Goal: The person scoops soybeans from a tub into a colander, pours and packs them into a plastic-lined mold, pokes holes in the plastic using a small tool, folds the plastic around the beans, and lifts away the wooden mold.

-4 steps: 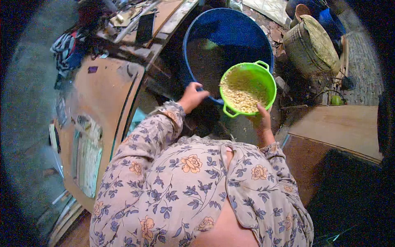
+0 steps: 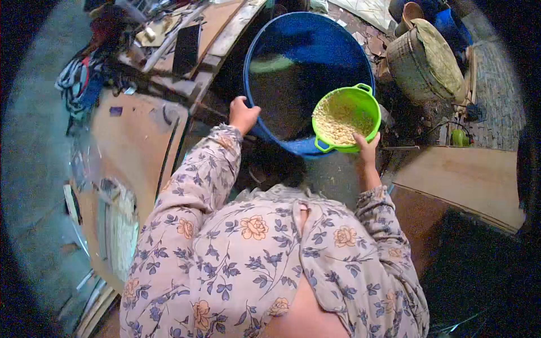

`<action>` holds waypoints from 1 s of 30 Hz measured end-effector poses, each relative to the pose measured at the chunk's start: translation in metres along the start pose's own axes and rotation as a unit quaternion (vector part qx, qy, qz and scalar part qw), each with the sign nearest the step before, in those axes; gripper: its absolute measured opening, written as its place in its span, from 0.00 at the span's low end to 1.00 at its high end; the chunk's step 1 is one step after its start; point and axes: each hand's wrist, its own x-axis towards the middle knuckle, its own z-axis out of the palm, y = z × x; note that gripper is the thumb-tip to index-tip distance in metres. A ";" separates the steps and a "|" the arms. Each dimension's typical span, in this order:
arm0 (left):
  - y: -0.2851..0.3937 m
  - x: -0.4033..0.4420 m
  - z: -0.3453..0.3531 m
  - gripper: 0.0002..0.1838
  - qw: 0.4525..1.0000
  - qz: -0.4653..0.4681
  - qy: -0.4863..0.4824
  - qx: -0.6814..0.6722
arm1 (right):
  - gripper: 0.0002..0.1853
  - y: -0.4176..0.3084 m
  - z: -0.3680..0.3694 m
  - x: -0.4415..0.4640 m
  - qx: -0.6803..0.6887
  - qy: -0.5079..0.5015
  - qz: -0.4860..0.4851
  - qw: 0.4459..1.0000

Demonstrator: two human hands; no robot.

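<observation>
A large round blue barrel [image 2: 332,35] stands open in front of me, its inside dark with a pale patch [image 2: 270,63] at the left. My left hand [image 2: 244,115] has its fingers closed over the near left part of the barrel's rim. In my right hand [image 2: 367,147] is a bright green two-handled bowl [image 2: 369,110], gripped at its near right edge with the thumb inside. Pale yellow grains [image 2: 338,127], resembling corn kernels, lie in the bowl, which is tilted and overlaps the barrel's near right rim. Its underside is hidden.
To the left is a wooden board [image 2: 146,121], with planks and scraps behind it. A cloth-covered container [image 2: 420,65] stands at the back right, by a brown pot [image 2: 411,14]. Another wooden panel [image 2: 459,177] lies at the right.
My left hand has moved left and away from me along the barrel's rim. The near rim now shows closer to me, and the green bowl has shifted slightly right.
</observation>
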 end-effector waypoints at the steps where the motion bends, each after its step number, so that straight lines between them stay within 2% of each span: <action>1: -0.015 0.012 -0.020 0.31 0.997 0.026 0.032 0.059 | 0.57 0.011 0.023 0.002 -0.045 0.032 -0.004 0.998; 2: -0.014 0.020 -0.041 0.32 0.994 0.020 0.020 0.106 | 0.59 0.023 0.038 0.011 -0.105 0.034 0.006 0.994; 3: 0.005 0.045 -0.010 0.32 0.996 0.025 0.024 0.083 | 0.60 0.018 0.030 0.059 -0.166 0.042 -0.078 0.982; 5: 0.020 0.072 0.034 0.34 0.995 0.038 0.052 0.076 | 0.54 0.007 0.022 0.097 -0.318 0.041 -0.054 0.946; 6: 0.028 0.081 0.056 0.30 0.988 0.086 0.096 0.091 | 0.55 0.002 0.020 0.117 -0.343 0.021 -0.004 0.939; 7: 0.035 0.093 0.074 0.30 0.989 0.082 0.092 0.081 | 0.56 0.012 0.013 0.142 -0.376 0.002 -0.017 0.926; 9: 0.056 0.113 0.103 0.23 0.994 0.006 0.108 0.027 | 0.61 0.000 0.015 0.180 -0.465 0.030 0.027 0.884; 10: 0.067 0.113 0.115 0.17 0.984 0.041 0.166 0.051 | 0.62 -0.002 0.016 0.199 -0.484 0.017 0.024 0.875; 12: 0.077 0.112 0.118 0.17 0.986 0.032 0.159 0.038 | 0.61 0.008 0.020 0.234 -0.525 -0.011 0.027 0.851; 16: 0.088 0.119 0.118 0.18 0.985 0.030 0.165 0.029 | 0.61 0.049 0.033 0.325 -0.554 -0.036 0.051 0.830; 17: 0.094 0.119 0.117 0.18 0.987 -0.004 0.157 0.035 | 0.55 0.060 0.038 0.346 -0.576 -0.014 0.061 0.815; 19: 0.094 0.121 0.119 0.18 0.981 0.044 0.181 0.052 | 0.40 0.104 0.034 0.413 -0.623 -0.113 0.132 0.763; 21: 0.096 0.121 0.117 0.18 0.983 0.028 0.174 0.058 | 0.39 0.131 0.046 0.451 -0.659 -0.189 0.157 0.711; 23: 0.103 0.129 0.111 0.18 0.983 0.011 0.172 0.066 | 0.37 0.153 0.073 0.478 -0.668 -0.226 0.143 0.694; 30: 0.113 0.136 0.108 0.19 0.984 -0.044 0.161 0.066 | 0.31 0.217 0.189 0.462 -0.598 -0.362 0.094 0.709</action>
